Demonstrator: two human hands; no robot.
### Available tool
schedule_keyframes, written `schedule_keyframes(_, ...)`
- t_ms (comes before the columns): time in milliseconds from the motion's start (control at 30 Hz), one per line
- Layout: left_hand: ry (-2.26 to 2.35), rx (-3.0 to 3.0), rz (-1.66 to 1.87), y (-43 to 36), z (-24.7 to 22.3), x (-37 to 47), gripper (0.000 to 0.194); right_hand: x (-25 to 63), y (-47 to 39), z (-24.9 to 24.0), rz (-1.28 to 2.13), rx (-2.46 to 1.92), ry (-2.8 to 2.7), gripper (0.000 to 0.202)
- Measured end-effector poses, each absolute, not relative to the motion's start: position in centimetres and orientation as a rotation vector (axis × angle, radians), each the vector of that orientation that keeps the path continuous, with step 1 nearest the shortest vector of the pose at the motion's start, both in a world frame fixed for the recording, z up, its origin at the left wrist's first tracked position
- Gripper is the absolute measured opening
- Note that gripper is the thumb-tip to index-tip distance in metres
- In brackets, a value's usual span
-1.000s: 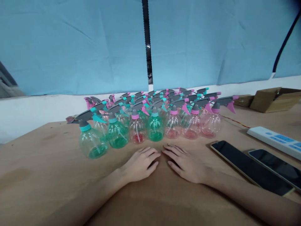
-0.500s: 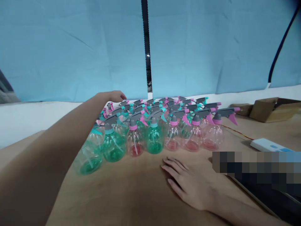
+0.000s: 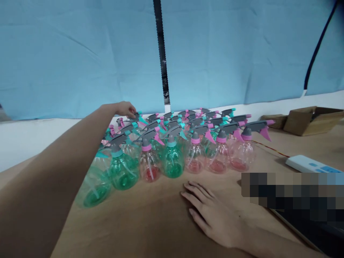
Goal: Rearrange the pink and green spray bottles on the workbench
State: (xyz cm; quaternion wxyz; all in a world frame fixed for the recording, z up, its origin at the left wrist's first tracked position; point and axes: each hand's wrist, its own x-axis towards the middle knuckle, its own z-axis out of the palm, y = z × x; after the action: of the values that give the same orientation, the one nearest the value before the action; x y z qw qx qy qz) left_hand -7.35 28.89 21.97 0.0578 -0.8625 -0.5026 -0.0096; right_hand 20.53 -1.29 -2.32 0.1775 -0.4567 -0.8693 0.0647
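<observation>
My left hand (image 3: 124, 108) reaches across to the back left of a crowd of spray bottles. Its fingers are closed on the grey head of a spray bottle with a teal nozzle and trigger (image 3: 139, 116); the body of that bottle is hidden behind others. In the front row stand a clear green bottle (image 3: 173, 161) with a teal collar and clear pink bottles, one of them at the right end (image 3: 242, 154). My right hand (image 3: 213, 215) lies flat on the wooden table, fingers stretched out, a little in front of the front row, holding nothing.
Open cardboard boxes (image 3: 303, 122) sit at the back right. A white power strip (image 3: 309, 165) lies at the right, near a thin red and yellow wire (image 3: 271, 149). Behind the table hangs a blue sheet (image 3: 209, 53). A dark object, partly pixelated, lies at the lower right.
My left hand has closed on a teal-nozzled spray bottle, whose head now shows by the fingers. My right hand stays flat on the table. The view has shifted slightly.
</observation>
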Motion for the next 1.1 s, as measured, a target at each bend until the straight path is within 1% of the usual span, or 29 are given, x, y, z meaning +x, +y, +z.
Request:
schedule_keyframes(133, -1.527, -2.441, -0.263, 26.1, 25.4, -8.0, 0.045, 20.5, -1.3, -2.3, 0.173, -1.284, -2.445, 0.043)
schedule_keyframes(267, -1.375, -2.204, -0.472, 20.1, 29.1, -7.3, 0.049, 20.5, -1.3, -2.4, 0.157, -1.270, -2.446, 0.043)
schedule_keyframes(367, -1.295, -2.046, -0.793, 14.1, 30.8, -5.9, 0.048, 20.5, -1.3, -2.4, 0.155, -1.261, -2.442, 0.043)
schedule_keyframes(433, -1.252, -2.026, -1.007, 10.3, 30.9, -4.8, 0.046, 20.4, -1.3, -2.5, 0.151, -1.260, -2.426, 0.042)
schedule_keyframes(500, -1.202, -2.109, -1.064, 7.0, 29.8, -3.7, 0.043, 20.4, -1.3, -2.7, 0.138, -1.284, -2.401, 0.042)
schedule_keyframes(600, -1.122, -2.340, -0.971, 3.8, 26.2, -2.0, 0.033, 20.3, -1.2, -2.9, 0.117, -1.334, -2.367, 0.040)
schedule_keyframes(700, -1.037, -2.645, -0.715, 2.6, 21.1, -0.4, 0.024, 20.3, -1.2, -3.0, 0.116, -1.333, -2.354, 0.040)
schedule_keyframes(767, -1.003, -2.760, -0.531, 2.5, 18.2, 0.5, 0.022, 20.3, -1.1, -3.0, 0.121, -1.328, -2.361, 0.040)
schedule_keyframes(833, -0.967, -2.806, -0.429, 2.7, 16.1, 1.3, 0.022, 20.4, -1.0, -3.0, 0.119, -1.327, -2.369, 0.041)
schedule_keyframes(933, -0.973, -2.811, -0.430, 3.0, 14.8, 1.9, 0.023, 20.4, -1.0, -3.1, 0.115, -1.321, -2.366, 0.040)
schedule_keyframes(1100, -1.020, -2.812, -0.518, 3.2, 14.3, 1.9, 0.025, 20.4, -1.0, -2.9, 0.119, -1.321, -2.365, 0.040)
